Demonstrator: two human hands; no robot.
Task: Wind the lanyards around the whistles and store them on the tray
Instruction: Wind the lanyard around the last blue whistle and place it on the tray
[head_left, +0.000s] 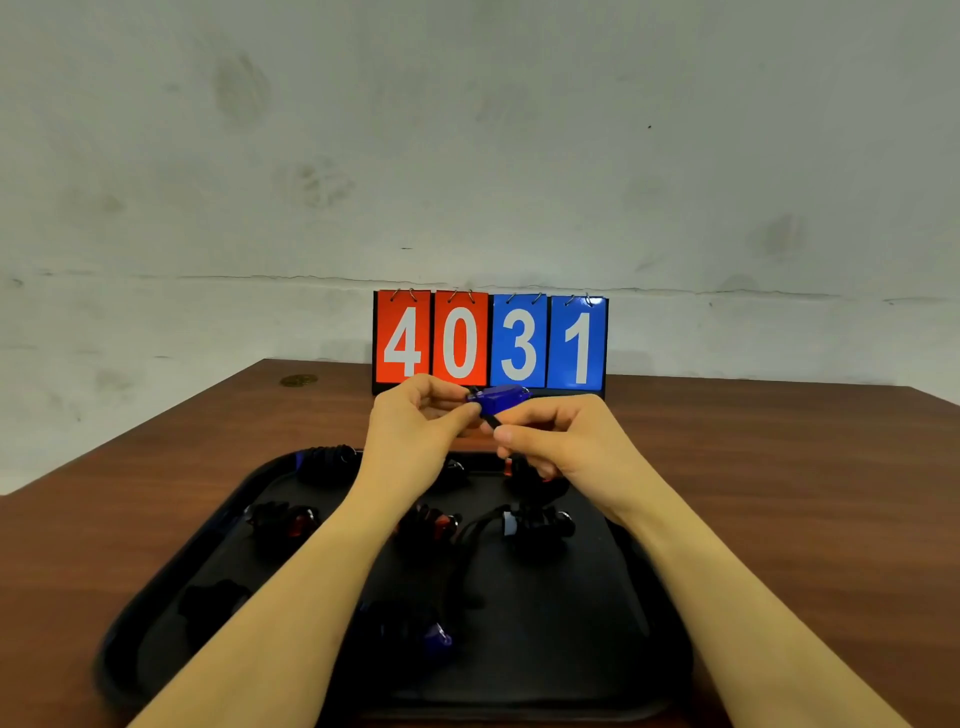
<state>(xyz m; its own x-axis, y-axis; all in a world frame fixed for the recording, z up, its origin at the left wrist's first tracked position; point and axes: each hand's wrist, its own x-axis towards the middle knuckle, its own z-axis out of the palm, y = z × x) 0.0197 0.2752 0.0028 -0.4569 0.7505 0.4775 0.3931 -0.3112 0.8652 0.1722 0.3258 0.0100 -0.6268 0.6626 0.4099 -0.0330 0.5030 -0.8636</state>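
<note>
Two hands meet above the far end of the tray (631, 613), and between them you hold one blue whistle (497, 401) up in front of the score cards. Your left hand (415, 431) pinches the whistle's left end between thumb and curled fingers. Your right hand (558, 441) pinches the black lanyard (492, 419) just below the whistle, thumb and forefinger closed on the cord where it leaves the blue body. How far the cord is wound around the whistle, you cannot tell from here.

One black tray lies on the brown table (779, 467) under your forearms. On it you can count about seven dark bundles of cord and whistle, though your arms hide parts of them. One sits at the far left corner (326, 460). One red whistle bundle (283, 519) lies on the left of the middle row, a second red one (431, 522) in the middle, and one with a pale end (537, 525) on the right, a loose loop of cord trailing from it toward you. One dark bundle (213, 603) sits near left, and one blue-tipped bundle (415, 631) sits near the middle.

Four flip cards stand at the table's far edge: two red, 4 (404, 340) and 0 (460, 342), then two blue, 3 (518, 343) and 1 (577, 347).
</note>
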